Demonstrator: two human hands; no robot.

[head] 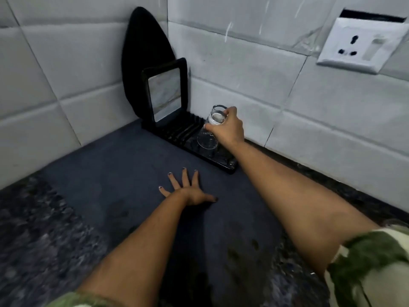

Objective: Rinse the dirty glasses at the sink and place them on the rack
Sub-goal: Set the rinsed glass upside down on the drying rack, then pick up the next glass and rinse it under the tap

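Observation:
A clear drinking glass (209,135) is upside down, its rim low over or on the black ribbed rack (177,135) that lies along the tiled back wall. My right hand (228,127) grips the glass around its base, which points up. My left hand (188,189) lies flat on the dark mat, fingers spread, holding nothing, a short way in front of the rack. No sink is in view.
A black-framed tray or mirror (164,94) stands upright at the rack's left end, with a black pointed board (143,54) leaning in the corner behind it. A dark blue mat (124,173) covers the speckled granite counter (33,229). A wall socket (358,44) is at upper right.

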